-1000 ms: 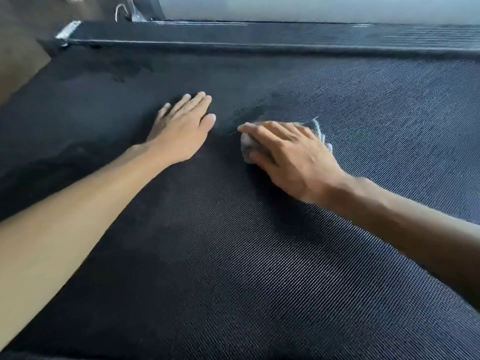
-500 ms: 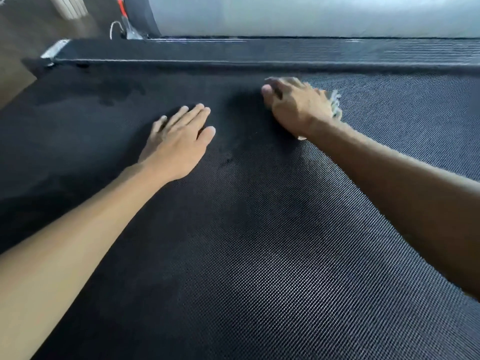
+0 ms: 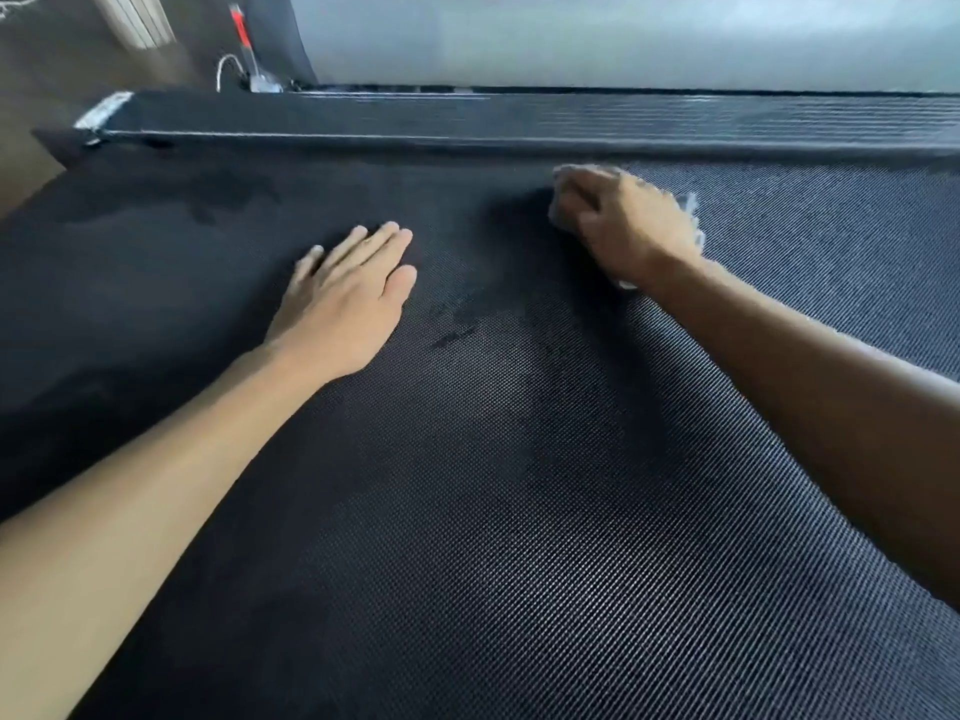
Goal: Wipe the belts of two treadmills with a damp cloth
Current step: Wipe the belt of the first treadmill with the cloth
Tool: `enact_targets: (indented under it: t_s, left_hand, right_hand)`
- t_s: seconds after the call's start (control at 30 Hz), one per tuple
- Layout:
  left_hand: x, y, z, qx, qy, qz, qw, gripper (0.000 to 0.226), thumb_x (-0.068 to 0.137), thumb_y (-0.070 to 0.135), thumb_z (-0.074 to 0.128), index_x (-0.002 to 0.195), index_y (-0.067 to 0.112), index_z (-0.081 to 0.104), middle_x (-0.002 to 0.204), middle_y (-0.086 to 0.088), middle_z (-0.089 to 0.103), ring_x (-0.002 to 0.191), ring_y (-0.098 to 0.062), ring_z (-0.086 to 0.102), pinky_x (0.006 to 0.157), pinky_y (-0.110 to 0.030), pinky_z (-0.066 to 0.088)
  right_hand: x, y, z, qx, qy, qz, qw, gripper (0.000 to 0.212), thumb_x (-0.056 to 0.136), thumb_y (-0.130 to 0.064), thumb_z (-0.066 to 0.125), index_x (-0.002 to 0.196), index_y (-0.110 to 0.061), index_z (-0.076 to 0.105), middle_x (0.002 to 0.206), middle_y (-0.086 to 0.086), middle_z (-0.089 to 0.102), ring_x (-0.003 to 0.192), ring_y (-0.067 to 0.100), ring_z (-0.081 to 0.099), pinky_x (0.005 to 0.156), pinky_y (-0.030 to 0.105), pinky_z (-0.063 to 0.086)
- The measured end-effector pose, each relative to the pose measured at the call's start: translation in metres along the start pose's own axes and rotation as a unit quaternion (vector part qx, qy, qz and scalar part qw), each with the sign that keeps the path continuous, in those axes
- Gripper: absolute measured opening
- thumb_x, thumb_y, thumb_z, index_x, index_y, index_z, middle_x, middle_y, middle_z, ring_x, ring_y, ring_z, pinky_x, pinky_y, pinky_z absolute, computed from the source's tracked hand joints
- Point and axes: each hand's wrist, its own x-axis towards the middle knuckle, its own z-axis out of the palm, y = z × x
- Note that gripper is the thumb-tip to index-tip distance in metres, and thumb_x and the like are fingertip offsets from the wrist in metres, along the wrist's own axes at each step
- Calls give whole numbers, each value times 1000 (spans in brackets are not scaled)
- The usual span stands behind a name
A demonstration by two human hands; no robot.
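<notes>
The black textured treadmill belt [image 3: 519,511] fills most of the view, with darker damp patches on its left and middle. My left hand [image 3: 348,293] lies flat on the belt, fingers straight and together. My right hand [image 3: 623,220] is further away near the belt's far edge, fingers curled over a grey cloth [image 3: 693,220]. Only the cloth's frayed edges show beside and under the hand. The right hand is blurred.
A black ribbed side rail [image 3: 519,122] runs along the belt's far edge, with a silver end cap [image 3: 101,114] at its left. Behind it are a pale wall panel [image 3: 623,39], a red-and-white cable clip [image 3: 241,49] and brown floor [image 3: 31,96] at the left.
My right hand has slid the cloth away from me, from beside my left hand up to the belt's far edge. My left hand stays flat in place.
</notes>
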Motion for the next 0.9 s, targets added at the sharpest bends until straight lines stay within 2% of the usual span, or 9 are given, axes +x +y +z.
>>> enact_targets:
  t_s: [0.1, 0.23, 0.33, 0.37, 0.47, 0.6, 0.67, 0.77, 0.9]
  left_hand:
    - [3, 2, -2, -12, 3, -3, 1000, 48, 102, 42, 22, 150, 36, 23, 157, 21, 15, 146, -5, 9, 119, -38, 7]
    - [6, 1, -8, -43, 50, 1, 998, 42, 101, 34, 34, 142, 32, 42, 152, 15, 35, 141, -12, 28, 113, -38, 21]
    - [17, 3, -11, -51, 69, -14, 996, 40, 99, 33, 35, 136, 28, 50, 146, 11, 44, 132, -18, 36, 106, -38, 26]
    - [20, 3, -9, -37, 62, -17, 997, 42, 99, 36, 34, 138, 27, 47, 148, 11, 40, 135, -18, 33, 108, -38, 25]
    - [27, 3, 2, -2, 22, -29, 999, 50, 101, 42, 25, 149, 29, 27, 158, 12, 19, 146, -14, 15, 118, -39, 10]
    - [26, 4, 3, 4, 7, -36, 999, 52, 101, 42, 19, 152, 30, 19, 159, 14, 11, 147, -11, 7, 120, -40, 5]
    - [26, 5, 2, -2, 1, -41, 999, 53, 102, 42, 19, 152, 29, 18, 160, 14, 9, 147, -9, 5, 120, -39, 4]
    - [23, 2, 3, -4, -1, -51, 999, 54, 102, 42, 21, 153, 26, 15, 160, 12, 5, 147, -8, 1, 120, -38, 3]
    - [19, 0, 3, 5, 2, -59, 998, 53, 102, 40, 20, 153, 26, 12, 160, 12, 4, 148, -9, 1, 120, -38, 1]
  right_hand:
    - [15, -39, 22, -19, -6, 0, 1000, 31, 95, -43, 40, 117, -33, 59, 129, -4, 60, 118, 28, 56, 95, 39, 39]
    - [-57, -69, 19, 55, -41, -189, 980, 43, 92, -49, 42, 131, -37, 55, 136, -11, 57, 121, 18, 57, 104, 38, 41]
    - [-87, -37, -11, 49, -54, -205, 976, 42, 96, -48, 49, 137, -40, 50, 140, -19, 51, 127, 6, 49, 111, 8, 17]
    - [-84, -26, -16, 41, -45, -178, 982, 41, 96, -46, 51, 137, -41, 49, 139, -20, 52, 127, 4, 48, 110, 7, 17]
    - [-40, -2, -17, -2, -27, -72, 997, 41, 96, -44, 51, 136, -40, 49, 139, -13, 53, 127, 17, 48, 103, 30, 30]
    - [33, -18, 11, -10, -4, 44, 999, 33, 94, -39, 48, 125, -34, 56, 136, -1, 55, 124, 28, 51, 97, 37, 36]
    - [45, -47, 31, -3, -6, 9, 1000, 31, 93, -37, 46, 122, -32, 57, 132, 2, 58, 120, 29, 53, 96, 38, 38]
    - [11, -88, 46, 20, -16, -118, 993, 33, 95, -38, 47, 127, -32, 56, 132, -3, 59, 120, 25, 54, 99, 36, 38]
    - [-57, -52, 6, 17, -29, -180, 983, 38, 95, -48, 49, 131, -38, 53, 135, -17, 56, 123, 12, 52, 104, 36, 28]
